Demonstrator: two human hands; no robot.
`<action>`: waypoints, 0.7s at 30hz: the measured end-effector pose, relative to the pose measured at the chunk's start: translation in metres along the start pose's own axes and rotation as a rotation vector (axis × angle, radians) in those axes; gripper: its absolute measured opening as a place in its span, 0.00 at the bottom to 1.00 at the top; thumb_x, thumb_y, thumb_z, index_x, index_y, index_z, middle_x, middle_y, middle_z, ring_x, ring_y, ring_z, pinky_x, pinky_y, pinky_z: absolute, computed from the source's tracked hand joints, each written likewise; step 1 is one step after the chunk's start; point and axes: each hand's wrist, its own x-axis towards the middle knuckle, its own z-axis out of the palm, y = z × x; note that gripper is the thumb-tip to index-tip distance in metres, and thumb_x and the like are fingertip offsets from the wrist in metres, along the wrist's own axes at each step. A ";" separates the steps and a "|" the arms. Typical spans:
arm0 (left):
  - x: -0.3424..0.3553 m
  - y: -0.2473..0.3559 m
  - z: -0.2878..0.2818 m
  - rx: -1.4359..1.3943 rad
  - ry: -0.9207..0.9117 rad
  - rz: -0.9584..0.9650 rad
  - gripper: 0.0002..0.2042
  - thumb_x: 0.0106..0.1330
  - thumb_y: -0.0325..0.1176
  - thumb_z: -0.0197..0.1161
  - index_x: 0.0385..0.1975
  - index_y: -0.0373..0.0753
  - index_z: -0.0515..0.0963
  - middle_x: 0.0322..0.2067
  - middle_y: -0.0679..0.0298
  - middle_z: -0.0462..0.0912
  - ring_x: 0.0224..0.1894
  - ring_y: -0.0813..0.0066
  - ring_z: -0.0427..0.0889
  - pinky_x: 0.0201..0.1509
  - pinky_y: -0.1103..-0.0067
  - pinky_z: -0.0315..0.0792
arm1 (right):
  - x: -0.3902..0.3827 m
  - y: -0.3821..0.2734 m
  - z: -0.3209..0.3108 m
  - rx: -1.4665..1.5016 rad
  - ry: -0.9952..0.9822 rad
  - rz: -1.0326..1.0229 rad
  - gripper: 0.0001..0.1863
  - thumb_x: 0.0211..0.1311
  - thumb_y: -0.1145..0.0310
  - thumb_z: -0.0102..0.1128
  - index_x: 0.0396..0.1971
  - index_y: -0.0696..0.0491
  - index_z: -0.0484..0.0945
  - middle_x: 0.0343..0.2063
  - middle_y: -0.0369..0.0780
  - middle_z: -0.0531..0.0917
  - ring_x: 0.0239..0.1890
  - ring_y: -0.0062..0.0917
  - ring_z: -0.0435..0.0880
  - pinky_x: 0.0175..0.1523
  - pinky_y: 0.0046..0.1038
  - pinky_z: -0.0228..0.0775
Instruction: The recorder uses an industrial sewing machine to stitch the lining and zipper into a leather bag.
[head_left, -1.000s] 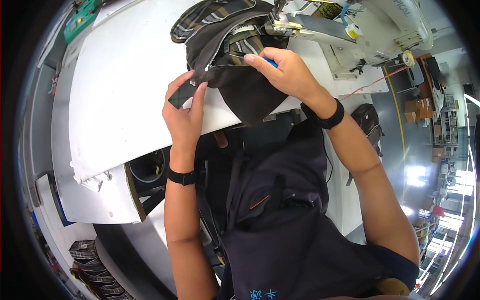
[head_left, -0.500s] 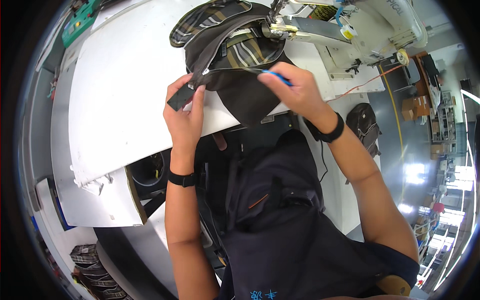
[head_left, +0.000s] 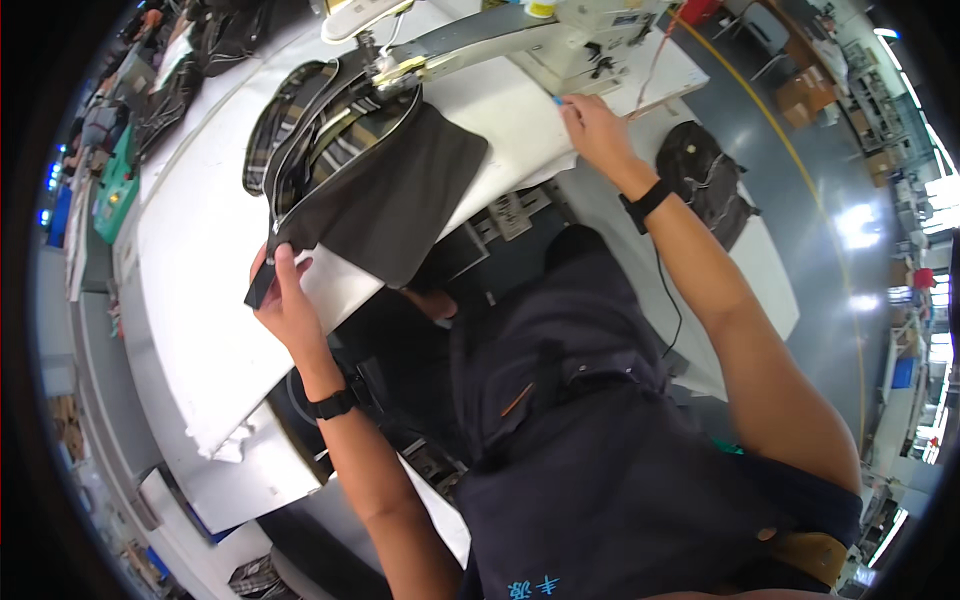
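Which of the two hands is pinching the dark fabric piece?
The left hand, gripping the dark fabric piece at its lower corner; the right hand rests apart by the sewing machine.

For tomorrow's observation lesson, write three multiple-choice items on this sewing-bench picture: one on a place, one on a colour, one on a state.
1. Where does the person's right hand rest?
A. on the white table beside the sewing machine's base
B. on the dark fabric panel
C. in the lap

2. What colour are the bands on both wrists?
A. red
B. black
C. white

3. How does the left hand stand to the dark brown fabric panel?
A. it pinches the lower corner of it
B. it hovers well clear of it
C. it presses flat on its middle

Key: 1 A, the right hand lies on the white work table next to the cream sewing machine, away from the panel. 2 B, a black wristband shows on the right wrist, and another on the left. 3 A, thumb and fingers close on the panel's corner strip.
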 end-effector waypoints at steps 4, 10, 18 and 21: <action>-0.006 0.002 -0.067 -0.213 0.178 -0.103 0.15 0.78 0.41 0.61 0.50 0.33 0.78 0.45 0.61 0.85 0.45 0.75 0.83 0.45 0.76 0.79 | -0.012 0.034 0.017 0.108 0.133 -0.083 0.18 0.74 0.60 0.55 0.51 0.59 0.82 0.46 0.53 0.85 0.50 0.49 0.83 0.56 0.41 0.76; -0.003 -0.008 -0.133 -0.400 0.115 -0.294 0.11 0.78 0.39 0.58 0.48 0.39 0.77 0.41 0.69 0.84 0.42 0.79 0.80 0.45 0.80 0.74 | -0.018 0.018 -0.008 -0.192 0.276 -0.254 0.16 0.71 0.64 0.60 0.50 0.59 0.83 0.44 0.50 0.85 0.48 0.44 0.84 0.55 0.40 0.76; 0.000 0.010 -0.101 -0.229 0.280 -0.265 0.18 0.80 0.47 0.54 0.44 0.36 0.78 0.40 0.64 0.84 0.43 0.76 0.80 0.50 0.76 0.72 | -0.025 -0.133 0.037 0.512 -0.021 -0.400 0.17 0.70 0.67 0.61 0.55 0.57 0.80 0.49 0.48 0.85 0.53 0.43 0.84 0.59 0.39 0.76; -0.002 0.004 -0.104 -0.165 0.237 -0.253 0.21 0.81 0.49 0.53 0.43 0.33 0.78 0.40 0.62 0.84 0.42 0.74 0.81 0.51 0.76 0.72 | -0.008 -0.189 0.064 0.556 -0.071 -0.435 0.26 0.69 0.68 0.60 0.66 0.53 0.72 0.63 0.46 0.78 0.49 0.39 0.86 0.55 0.36 0.79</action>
